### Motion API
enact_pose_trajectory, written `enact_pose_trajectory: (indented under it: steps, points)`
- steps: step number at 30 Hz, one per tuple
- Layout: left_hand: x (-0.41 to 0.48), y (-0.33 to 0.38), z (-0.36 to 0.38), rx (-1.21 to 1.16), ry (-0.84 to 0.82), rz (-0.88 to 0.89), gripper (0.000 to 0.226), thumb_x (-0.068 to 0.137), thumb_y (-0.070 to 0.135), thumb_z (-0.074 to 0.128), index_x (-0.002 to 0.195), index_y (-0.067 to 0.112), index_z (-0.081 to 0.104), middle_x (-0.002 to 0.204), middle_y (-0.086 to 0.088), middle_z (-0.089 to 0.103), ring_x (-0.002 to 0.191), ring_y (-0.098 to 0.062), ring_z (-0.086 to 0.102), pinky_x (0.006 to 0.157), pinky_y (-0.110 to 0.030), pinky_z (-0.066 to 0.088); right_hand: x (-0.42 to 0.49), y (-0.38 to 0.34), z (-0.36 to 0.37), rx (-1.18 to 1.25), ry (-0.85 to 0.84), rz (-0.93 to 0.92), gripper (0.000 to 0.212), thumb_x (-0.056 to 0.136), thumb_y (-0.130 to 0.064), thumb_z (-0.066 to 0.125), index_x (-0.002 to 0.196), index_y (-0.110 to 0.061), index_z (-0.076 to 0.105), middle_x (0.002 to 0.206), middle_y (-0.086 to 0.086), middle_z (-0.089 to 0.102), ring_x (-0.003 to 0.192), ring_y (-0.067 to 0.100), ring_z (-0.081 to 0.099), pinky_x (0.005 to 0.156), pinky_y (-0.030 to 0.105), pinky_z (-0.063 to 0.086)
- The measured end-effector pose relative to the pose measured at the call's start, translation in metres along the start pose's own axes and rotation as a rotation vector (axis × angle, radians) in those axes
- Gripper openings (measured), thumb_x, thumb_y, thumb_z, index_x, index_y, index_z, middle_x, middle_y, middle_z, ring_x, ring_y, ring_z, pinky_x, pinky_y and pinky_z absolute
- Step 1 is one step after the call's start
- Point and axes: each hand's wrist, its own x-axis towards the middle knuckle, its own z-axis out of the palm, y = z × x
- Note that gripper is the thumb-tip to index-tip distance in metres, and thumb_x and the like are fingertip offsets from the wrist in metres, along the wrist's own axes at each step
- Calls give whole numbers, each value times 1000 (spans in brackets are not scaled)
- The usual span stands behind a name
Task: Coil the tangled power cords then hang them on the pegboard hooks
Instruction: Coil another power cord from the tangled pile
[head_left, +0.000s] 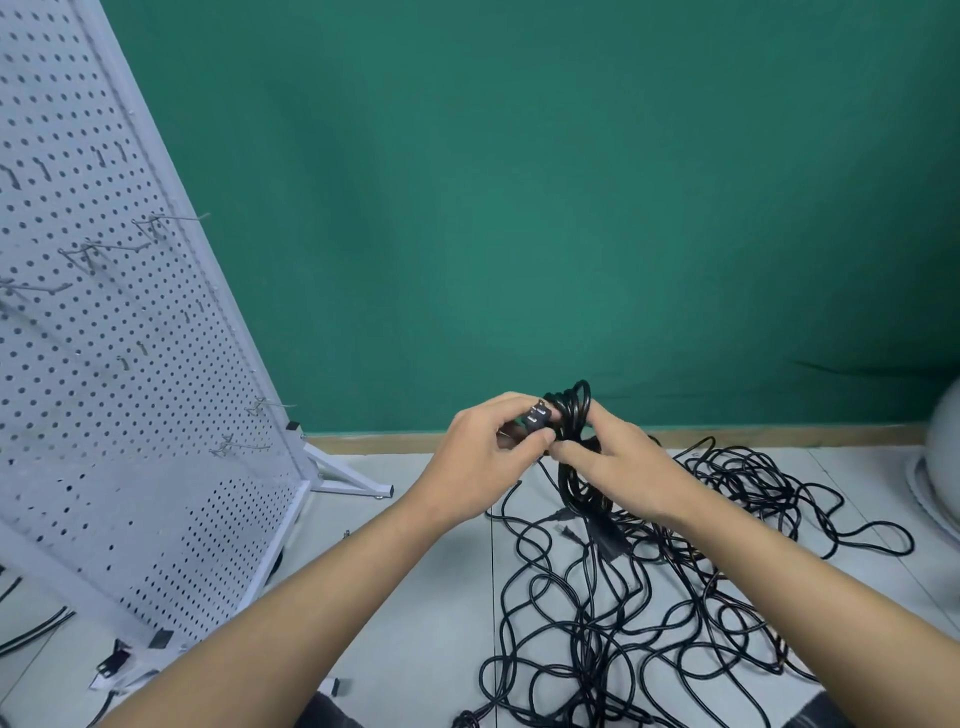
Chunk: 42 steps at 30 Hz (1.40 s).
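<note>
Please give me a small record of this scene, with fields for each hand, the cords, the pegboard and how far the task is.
left hand: pinches the plug
right hand: grips the coiled cord
tangled cords: loose on the floor, under the hands
pegboard: at left, leaning
hooks: bare, no cord on those in view
task: one coil in hand, not yet hung
</note>
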Motion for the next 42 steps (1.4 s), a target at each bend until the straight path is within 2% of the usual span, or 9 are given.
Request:
enact_pose_trajectory:
  steps: [3, 7, 11, 15, 18, 21, 28, 36, 42]
  points:
    - [0, -1, 1, 12, -47, -1, 21, 100, 18, 66, 120, 18, 72, 111, 11, 70, 102, -7, 67, 91, -22, 54, 2, 6, -1, 39, 72, 4, 30, 91, -55, 69, 117, -40, 64, 108, -15, 74, 104, 7, 68, 99, 40, 52]
    - [4, -3, 3, -122, 29, -102, 19, 96, 19, 72, 115, 17, 76, 92, 2, 77, 81, -16, 71, 80, -36, 60, 4, 9, 2, 91, 126, 28, 20, 93, -44, 72, 110, -35, 66, 104, -16, 75, 105, 7, 68, 100, 43, 52]
    - [5, 1, 1, -269, 150, -195, 35, 83, 15, 84, 112, 10, 64, 73, -10, 74, 59, -17, 64, 65, -27, 53, 8, 8, 5, 93, 214, 96, 19, 93, -44, 69, 104, -28, 66, 102, -10, 74, 103, 14, 67, 99, 45, 52]
    - [5, -1, 1, -267, 131, -188, 21, 86, 16, 82, 99, 14, 66, 74, -10, 76, 65, -23, 67, 56, -24, 47, 8, 4, 2, 257, 222, 179, 24, 79, -51, 77, 95, -34, 75, 97, -12, 77, 95, 15, 73, 98, 45, 55]
    - [5, -4, 2, -146, 88, -132, 8, 94, 17, 74, 101, 20, 77, 78, -2, 77, 75, -19, 72, 68, -31, 57, 8, 5, 2, 343, 226, 192, 36, 65, -58, 76, 94, -37, 78, 94, -11, 78, 93, 15, 75, 98, 46, 56]
    - [5, -2, 4, 23, 59, -140, 18, 102, 21, 63, 100, 25, 80, 79, 6, 75, 81, -15, 70, 79, -34, 57, 8, 6, 4, 359, 217, 190, 23, 75, -44, 83, 95, -34, 79, 90, -10, 79, 90, 12, 75, 98, 45, 57]
    - [9, 3, 3, 178, 53, -193, 18, 99, 23, 66, 106, 28, 82, 83, 9, 65, 76, -8, 56, 66, -8, 37, 7, 2, 7, 556, 213, 207, 19, 80, -5, 83, 95, -16, 80, 92, 5, 80, 93, 25, 76, 100, 42, 55]
    - [10, 0, -3, -84, 109, -360, 10, 81, 22, 88, 89, 19, 83, 80, 4, 79, 83, -15, 76, 88, -31, 60, 2, -6, 5, 586, 149, 120, 19, 86, -4, 77, 100, -15, 79, 100, 2, 79, 95, 18, 75, 87, 24, 53]
    - [4, -13, -10, -187, 164, -300, 7, 85, 20, 84, 79, 19, 80, 79, -1, 78, 70, -13, 68, 70, -24, 52, -1, -7, -2, 523, 29, 56, 20, 99, 0, 60, 107, -7, 77, 106, 13, 76, 91, 24, 75, 82, 28, 61]
